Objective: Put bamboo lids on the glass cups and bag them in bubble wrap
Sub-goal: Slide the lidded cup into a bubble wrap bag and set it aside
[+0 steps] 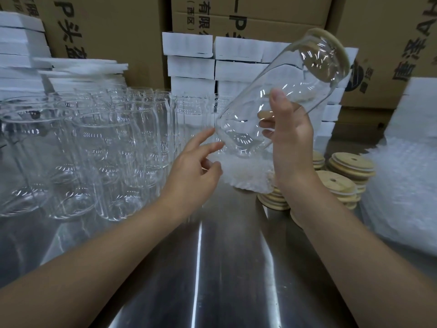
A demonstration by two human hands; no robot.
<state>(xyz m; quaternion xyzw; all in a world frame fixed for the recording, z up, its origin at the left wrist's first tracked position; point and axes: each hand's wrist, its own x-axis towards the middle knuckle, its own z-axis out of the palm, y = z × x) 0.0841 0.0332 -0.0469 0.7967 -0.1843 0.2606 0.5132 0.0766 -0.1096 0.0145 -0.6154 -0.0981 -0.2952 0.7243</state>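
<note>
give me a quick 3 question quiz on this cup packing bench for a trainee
1. True or false: the raised glass cup already carries a bamboo lid.
2. Which hand grips that cup? A) left B) right C) both
3. Fill in: the unlidded cups stand to the person's ____, the spare lids to the right.
Key: 1 true; 2 B, the right hand; 3 left.

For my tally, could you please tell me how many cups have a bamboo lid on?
1: the tilted cup in the right hand, lid uppermost; cups at left look lidless, some may be hidden.
</note>
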